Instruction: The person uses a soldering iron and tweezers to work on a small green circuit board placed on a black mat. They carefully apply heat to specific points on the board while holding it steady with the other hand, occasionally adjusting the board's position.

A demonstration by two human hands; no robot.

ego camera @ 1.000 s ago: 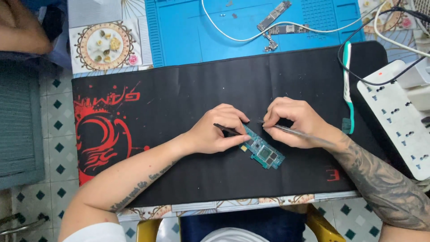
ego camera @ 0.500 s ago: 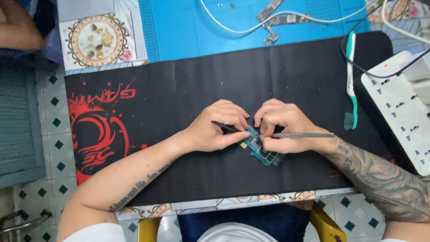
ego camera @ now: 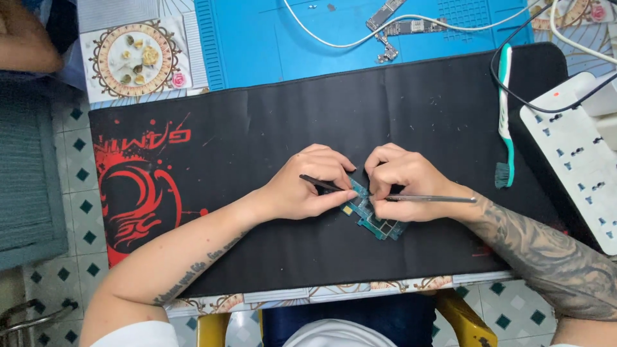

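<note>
i see my left hand (ego camera: 308, 186) and my right hand (ego camera: 405, 183) drawn close together over the middle of the black mat (ego camera: 257, 128), both working on a small circuit board (ego camera: 376, 218) that lies flat on the mat just below my fingers. the board is bluish green with small metal shields, and its upper end is hidden under my fingertips, so only the lower right part shows.

my left hand is curled shut around a thin dark tool (ego camera: 321, 183), its fingers pinched together on it, with the tip pointing toward the board's upper edge. my right hand is clamped on metal tweezers (ego camera: 430, 198), whose shaft runs out to the right across my wrist, nearly level. the tips of the tweezers are hidden by my fingers, so i cannot tell whether they touch the board.

the mat carries a red design (ego camera: 138, 193) on its left side and lies across the surface. to the right of my hands, a white and teal toothbrush (ego camera: 504, 115) lies on the mat, bristles at the near end. beyond it sits a white power strip (ego camera: 572, 154) with a black cable plugged in. behind the mat is a blue work mat (ego camera: 270, 38) with a white cable (ego camera: 334, 44) and another bare board (ego camera: 402, 26) on it.
</note>
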